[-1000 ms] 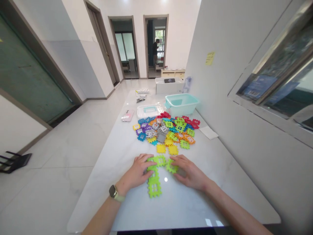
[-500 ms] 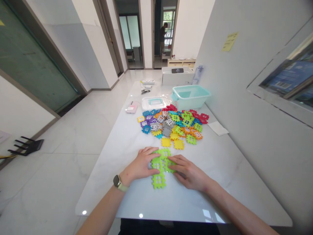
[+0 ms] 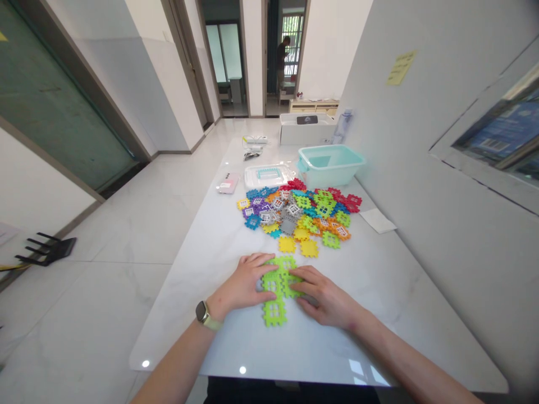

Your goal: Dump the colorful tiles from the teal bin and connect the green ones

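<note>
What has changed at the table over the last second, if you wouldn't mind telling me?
The right hand has slid slightly left, pushing the lime-green plastic tile in toward the other green tiles, so the group looks tighter. The left hand stays on the tiles, and nothing is lifted or let go. The head view has shifted a little. The multicoloured tile pile and teal basin stay as they were.

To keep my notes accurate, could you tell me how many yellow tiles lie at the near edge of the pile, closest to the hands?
2. One yellow tile lies at the pile's near edge, above the green tiles, and a second yellow tile lies to its right. Neither looks covered.
</note>
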